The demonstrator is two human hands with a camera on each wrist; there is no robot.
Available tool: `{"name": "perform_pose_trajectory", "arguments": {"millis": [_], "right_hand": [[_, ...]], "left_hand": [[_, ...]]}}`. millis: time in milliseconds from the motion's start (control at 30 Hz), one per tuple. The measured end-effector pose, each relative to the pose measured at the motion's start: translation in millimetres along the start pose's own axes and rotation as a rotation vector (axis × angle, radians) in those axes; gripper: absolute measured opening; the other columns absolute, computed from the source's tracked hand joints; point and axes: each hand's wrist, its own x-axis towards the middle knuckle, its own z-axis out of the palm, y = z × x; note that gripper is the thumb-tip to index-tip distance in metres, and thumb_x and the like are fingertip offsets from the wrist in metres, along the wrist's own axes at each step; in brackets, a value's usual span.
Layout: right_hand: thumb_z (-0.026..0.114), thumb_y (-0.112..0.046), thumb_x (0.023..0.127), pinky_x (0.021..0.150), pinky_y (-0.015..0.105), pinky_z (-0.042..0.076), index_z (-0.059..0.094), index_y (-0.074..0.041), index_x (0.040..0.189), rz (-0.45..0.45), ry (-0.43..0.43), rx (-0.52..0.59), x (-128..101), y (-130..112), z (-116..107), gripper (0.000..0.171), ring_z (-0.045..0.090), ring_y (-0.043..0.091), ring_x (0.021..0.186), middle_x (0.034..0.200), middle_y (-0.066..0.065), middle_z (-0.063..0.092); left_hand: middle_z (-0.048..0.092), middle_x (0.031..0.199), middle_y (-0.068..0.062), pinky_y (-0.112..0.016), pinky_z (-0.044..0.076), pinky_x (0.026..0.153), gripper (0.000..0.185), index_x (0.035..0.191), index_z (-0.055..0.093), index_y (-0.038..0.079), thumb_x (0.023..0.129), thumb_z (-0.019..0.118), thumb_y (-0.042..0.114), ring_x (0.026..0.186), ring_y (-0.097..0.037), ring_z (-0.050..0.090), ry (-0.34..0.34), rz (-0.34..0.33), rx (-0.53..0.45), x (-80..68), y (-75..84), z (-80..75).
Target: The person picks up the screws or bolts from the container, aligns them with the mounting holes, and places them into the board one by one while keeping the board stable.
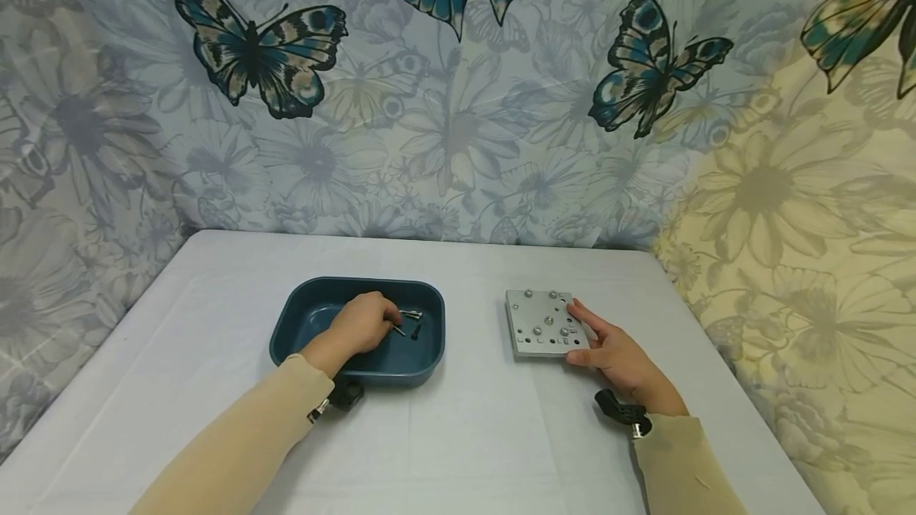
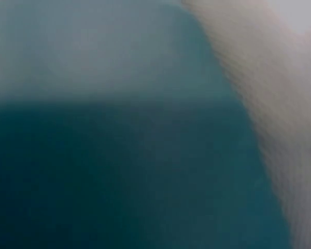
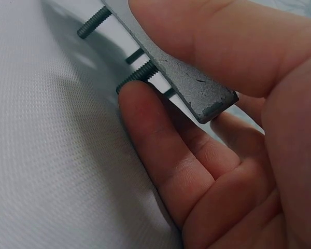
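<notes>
A dark blue tray (image 1: 299, 316) sits left of centre on the white table. My left hand (image 1: 363, 323) reaches into it with curled fingers and pinches a small dark screw (image 1: 398, 331); two more screws (image 1: 413, 315) lie beside it. The left wrist view is a blur of teal tray (image 2: 119, 176) and hand (image 2: 269, 93). To the right lies a square grey metal plate (image 1: 538, 323) with several screws in its holes. My right hand (image 1: 614, 354) grips its near right corner, thumb on top and fingers (image 3: 160, 145) beneath. The plate (image 3: 197, 88) is raised slightly there, with screw threads (image 3: 137, 74) poking out below.
A white cloth (image 1: 465, 435) covers the table. A butterfly-printed curtain (image 1: 458, 102) closes off the back and both sides. A small black wrist-camera mount sits by each cuff.
</notes>
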Motion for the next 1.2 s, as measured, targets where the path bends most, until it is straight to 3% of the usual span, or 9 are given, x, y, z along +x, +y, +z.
{"name": "perform_pose_trajectory", "arguments": {"millis": [167, 300, 367, 500, 667, 833, 967, 1100, 1200], "right_hand": [[0.087, -0.016, 0.077, 0.089, 0.017, 0.047, 0.031, -0.011, 0.157, -0.001, 0.005, -0.003, 0.4, 0.5, -0.9, 0.099, 0.056, 0.007, 0.118, 0.166, -0.001, 0.007], [0.087, -0.015, 0.077, 0.088, 0.018, 0.048, 0.031, -0.01, 0.157, -0.006, 0.0, 0.009, 1.4, 1.5, -0.6, 0.098, 0.057, 0.008, 0.117, 0.166, 0.0, 0.007], [0.087, -0.013, 0.077, 0.088, 0.018, 0.049, 0.031, -0.009, 0.157, -0.009, -0.005, 0.018, 2.0, 2.0, -0.2, 0.098, 0.057, 0.008, 0.116, 0.166, 0.0, 0.006], [0.087, -0.011, 0.077, 0.087, 0.02, 0.049, 0.031, -0.008, 0.157, -0.01, -0.011, 0.039, 2.7, 2.2, 0.6, 0.098, 0.059, 0.009, 0.114, 0.166, 0.0, 0.005], [0.087, -0.011, 0.077, 0.086, 0.019, 0.05, 0.031, -0.009, 0.157, -0.01, -0.007, 0.042, 2.7, 1.6, 0.4, 0.098, 0.059, 0.009, 0.113, 0.166, 0.0, 0.005], [0.087, -0.012, 0.077, 0.087, 0.019, 0.049, 0.031, -0.01, 0.157, -0.007, -0.004, 0.03, 2.7, 2.5, -0.6, 0.098, 0.059, 0.008, 0.114, 0.166, -0.001, 0.006], [0.087, -0.012, 0.077, 0.088, 0.019, 0.049, 0.031, -0.009, 0.157, -0.008, -0.006, 0.041, 2.7, 3.8, -0.7, 0.098, 0.059, 0.008, 0.115, 0.166, 0.0, 0.005], [0.086, -0.01, 0.077, 0.087, 0.02, 0.05, 0.029, -0.008, 0.157, -0.009, -0.011, 0.066, 1.5, 2.0, 0.2, 0.099, 0.06, 0.009, 0.115, 0.166, 0.001, 0.004], [0.086, -0.009, 0.077, 0.087, 0.02, 0.05, 0.029, -0.008, 0.157, -0.009, -0.01, 0.062, 0.7, 0.4, 0.5, 0.098, 0.06, 0.009, 0.115, 0.166, 0.0, 0.004]], "left_hand": [[0.065, 0.105, -0.004, -0.044, 0.051, 0.089, 0.022, 0.1, 0.079, 0.018, 0.096, 0.062, 0.003, 0.103, -0.027, 0.062, -0.003, -0.01, -0.005, 1.2, 0.1, -1.1], [0.067, 0.109, -0.004, -0.044, 0.05, 0.091, 0.021, 0.11, 0.077, 0.014, 0.091, 0.071, 0.006, 0.104, -0.024, 0.063, 0.007, 0.031, -0.04, -0.6, -1.4, -1.0], [0.067, 0.111, -0.005, -0.043, 0.05, 0.09, 0.03, 0.115, 0.074, 0.012, 0.086, 0.077, 0.01, 0.101, -0.023, 0.063, -0.003, 0.065, -0.062, -2.7, -2.6, -0.8], [0.062, 0.111, -0.006, -0.043, 0.05, 0.086, 0.046, 0.123, 0.071, 0.011, 0.08, 0.085, 0.019, 0.094, -0.022, 0.059, -0.022, 0.057, -0.077, -7.1, -1.8, -1.9], [0.058, 0.106, -0.004, -0.042, 0.05, 0.084, 0.041, 0.117, 0.074, 0.014, 0.081, 0.086, 0.027, 0.092, -0.021, 0.057, -0.012, 0.005, -0.035, -5.4, 2.0, -0.3], [0.059, 0.102, 0.002, -0.04, 0.051, 0.082, 0.024, 0.104, 0.077, 0.017, 0.083, 0.083, 0.029, 0.092, -0.019, 0.058, -0.028, 0.017, 0.009, -0.6, 3.6, 4.6], [0.06, 0.101, 0.004, -0.04, 0.051, 0.082, 0.022, 0.101, 0.077, 0.018, 0.084, 0.083, 0.029, 0.092, -0.019, 0.059, -0.022, 0.03, 0.017, -0.2, 4.9, 5.2], [0.063, 0.102, 0.001, -0.04, 0.052, 0.084, 0.025, 0.106, 0.076, 0.017, 0.083, 0.083, 0.026, 0.094, -0.019, 0.061, -0.01, 0.056, -0.023, 0.1, 3.4, 3.7], [0.065, 0.107, -0.003, -0.043, 0.051, 0.087, 0.028, 0.11, 0.076, 0.015, 0.084, 0.082, 0.019, 0.1, -0.023, 0.061, 0.003, 0.07, -0.133, 0.4, 1.0, 1.2]]}}
